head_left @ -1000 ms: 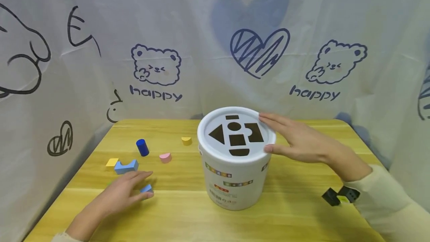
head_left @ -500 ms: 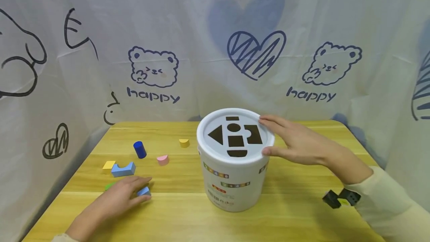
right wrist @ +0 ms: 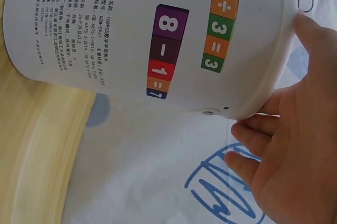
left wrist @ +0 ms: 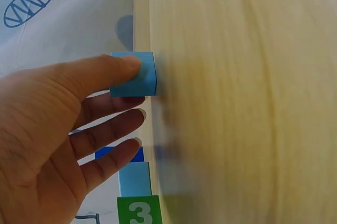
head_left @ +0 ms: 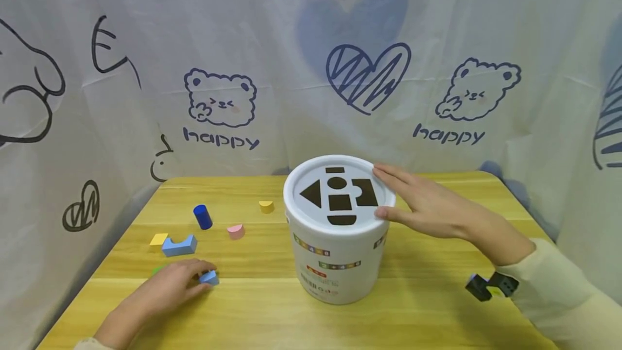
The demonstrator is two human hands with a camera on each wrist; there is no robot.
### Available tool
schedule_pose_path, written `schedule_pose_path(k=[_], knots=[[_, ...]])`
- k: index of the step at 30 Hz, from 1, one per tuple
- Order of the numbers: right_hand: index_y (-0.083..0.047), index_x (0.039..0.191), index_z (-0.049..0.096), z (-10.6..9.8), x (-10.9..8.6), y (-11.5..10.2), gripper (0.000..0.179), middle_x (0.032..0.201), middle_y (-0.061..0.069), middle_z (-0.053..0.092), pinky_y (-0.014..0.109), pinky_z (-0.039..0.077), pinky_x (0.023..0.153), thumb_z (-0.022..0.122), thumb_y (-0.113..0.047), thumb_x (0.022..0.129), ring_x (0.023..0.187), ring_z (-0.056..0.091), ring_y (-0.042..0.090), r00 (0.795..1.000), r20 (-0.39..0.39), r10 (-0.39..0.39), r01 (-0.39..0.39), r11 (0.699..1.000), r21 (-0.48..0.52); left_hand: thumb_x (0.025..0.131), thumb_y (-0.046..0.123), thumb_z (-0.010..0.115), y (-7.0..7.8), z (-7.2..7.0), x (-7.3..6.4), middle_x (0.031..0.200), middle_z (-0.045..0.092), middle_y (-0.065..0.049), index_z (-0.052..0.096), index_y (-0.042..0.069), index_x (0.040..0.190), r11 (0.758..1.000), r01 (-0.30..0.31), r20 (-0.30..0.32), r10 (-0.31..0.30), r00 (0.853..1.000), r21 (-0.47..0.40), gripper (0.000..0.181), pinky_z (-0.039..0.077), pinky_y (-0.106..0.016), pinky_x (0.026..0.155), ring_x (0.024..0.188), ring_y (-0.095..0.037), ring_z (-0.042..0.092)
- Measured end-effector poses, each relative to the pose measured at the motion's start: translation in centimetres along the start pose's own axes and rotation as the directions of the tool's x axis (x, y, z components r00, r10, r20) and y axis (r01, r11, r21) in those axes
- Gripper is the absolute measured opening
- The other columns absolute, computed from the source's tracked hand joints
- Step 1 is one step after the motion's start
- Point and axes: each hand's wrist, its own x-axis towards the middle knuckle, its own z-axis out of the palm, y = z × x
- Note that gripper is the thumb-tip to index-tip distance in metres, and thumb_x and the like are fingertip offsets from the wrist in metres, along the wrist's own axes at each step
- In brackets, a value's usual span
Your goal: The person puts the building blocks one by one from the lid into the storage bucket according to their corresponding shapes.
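Note:
My left hand pinches a small light blue block over the left part of the table. In the left wrist view the thumb presses one face of the block, with a finger behind it; the other fingers are spread below. My right hand rests against the right side of the lid rim of a white bucket, fingers extended and thumb toward the front. The lid has several dark shaped holes. In the right wrist view, fingertips touch the rim beside the printed bucket wall.
Around the left hand lie a light blue arched block, a yellow block, a dark blue cylinder, a pink half-round and a yellow half-round. A green block is mostly hidden behind the hand in the head view.
My left thumb and fingers have closed in on the small light blue block, which they stood around before. The right hand stays at the lid rim; the bucket stays put.

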Motion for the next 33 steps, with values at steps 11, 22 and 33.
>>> schedule_pose_path(k=[11,22,33], knots=[[-0.016,0.158,0.017,0.0,-0.1,0.0,0.082,0.162,0.005,0.017,0.060,0.028,0.110,0.047,-0.061,0.096,0.141,0.030,0.039,1.000,0.000,0.010,-0.010,0.999,-0.033,0.092,0.021,0.070,0.4,0.0,0.4,0.109,0.070,0.002,0.068,0.011,0.120,1.000,0.010,-0.033,-0.011,0.999,-0.021,0.029,0.057,-0.037,0.080,0.094,-0.012,0.066],[-0.016,0.158,0.018,0.0,-0.2,0.0,0.081,0.162,0.005,0.018,0.060,0.029,0.110,0.046,-0.060,0.096,0.140,0.030,0.039,1.000,-0.006,0.005,-0.005,0.999,-0.040,0.093,0.021,0.069,2.1,-1.4,1.7,0.102,0.069,0.012,0.068,0.007,0.122,0.997,-0.037,-0.160,0.026,0.987,-0.067,0.032,0.052,-0.046,0.090,0.089,-0.001,0.062],[-0.014,0.157,0.020,-0.3,0.1,-0.4,0.083,0.161,0.007,0.019,0.059,0.026,0.112,0.047,-0.062,0.095,0.142,0.026,0.037,1.000,0.011,0.006,-0.005,0.998,-0.062,0.093,0.021,0.069,4.8,-4.5,3.7,0.119,0.067,0.008,0.065,0.017,0.130,0.992,-0.095,-0.187,0.078,0.979,-0.082,0.037,0.056,-0.036,0.081,0.102,-0.010,0.064]])
